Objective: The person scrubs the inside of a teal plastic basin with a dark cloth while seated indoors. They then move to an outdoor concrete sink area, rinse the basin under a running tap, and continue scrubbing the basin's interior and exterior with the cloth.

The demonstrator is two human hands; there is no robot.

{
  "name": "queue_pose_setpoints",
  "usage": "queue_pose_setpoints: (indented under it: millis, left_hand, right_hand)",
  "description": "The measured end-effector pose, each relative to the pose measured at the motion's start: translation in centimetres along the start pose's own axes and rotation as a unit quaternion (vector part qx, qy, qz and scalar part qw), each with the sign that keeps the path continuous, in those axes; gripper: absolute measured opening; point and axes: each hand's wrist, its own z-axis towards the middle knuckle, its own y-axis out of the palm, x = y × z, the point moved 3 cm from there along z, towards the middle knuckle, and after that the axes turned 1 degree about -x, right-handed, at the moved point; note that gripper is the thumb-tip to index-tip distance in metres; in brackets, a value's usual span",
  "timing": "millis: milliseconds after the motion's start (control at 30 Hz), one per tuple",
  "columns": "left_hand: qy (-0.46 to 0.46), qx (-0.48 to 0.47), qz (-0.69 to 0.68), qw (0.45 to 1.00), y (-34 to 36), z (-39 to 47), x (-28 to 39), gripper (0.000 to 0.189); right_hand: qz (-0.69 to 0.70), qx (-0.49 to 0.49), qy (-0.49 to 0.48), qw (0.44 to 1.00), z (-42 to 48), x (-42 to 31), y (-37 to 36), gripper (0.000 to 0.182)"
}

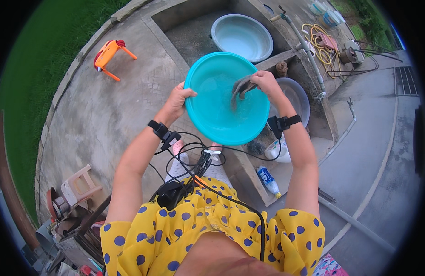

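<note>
A turquoise plastic basin (212, 114) with clear water in it is held up before me. My left hand (177, 101) grips its left rim, thumb over the edge. Between the fingers of my right hand (266, 82) hangs a wet grey cloth (240, 88), its lower end reaching down to the water. My right hand is over the basin's right side. Just beyond the basin, a larger grey basin (242, 38) of water stands in a concrete trough (188, 32). Under my right forearm a translucent tub (295, 95) is partly hidden.
Black cables (198, 162) dangle from my wrists across my front. A metal pipe with a tap (303, 48) runs along the trough's right side. A plastic bottle (267, 179) and a white jug (279, 150) lie to the right. An orange stool (110, 57) is at the far left.
</note>
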Motion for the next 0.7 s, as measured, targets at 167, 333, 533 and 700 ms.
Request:
queue_pose_setpoints:
  millis: [167,333,533,700]
  left_hand:
    - [0.007,0.036,-0.016,0.999,-3.3,-1.2,0.0,0.036]
    - [0.009,0.056,-0.024,0.998,-4.7,-1.6,-1.0,0.036]
    - [0.004,0.053,-0.01,0.999,-4.7,-1.5,-1.0,0.036]
    - [-0.004,0.076,-0.015,0.997,-5.6,-1.5,-1.3,0.035]
  right_hand:
    - [0.118,0.158,-0.021,0.98,3.7,-0.1,3.2,0.016]
    - [0.216,0.149,-0.096,0.96,7.6,-1.9,8.6,0.017]
    - [0.066,0.042,-0.229,0.97,9.2,-4.4,16.5,0.022]
    - [-0.163,0.025,-0.397,0.903,4.5,-6.3,21.3,0.024]
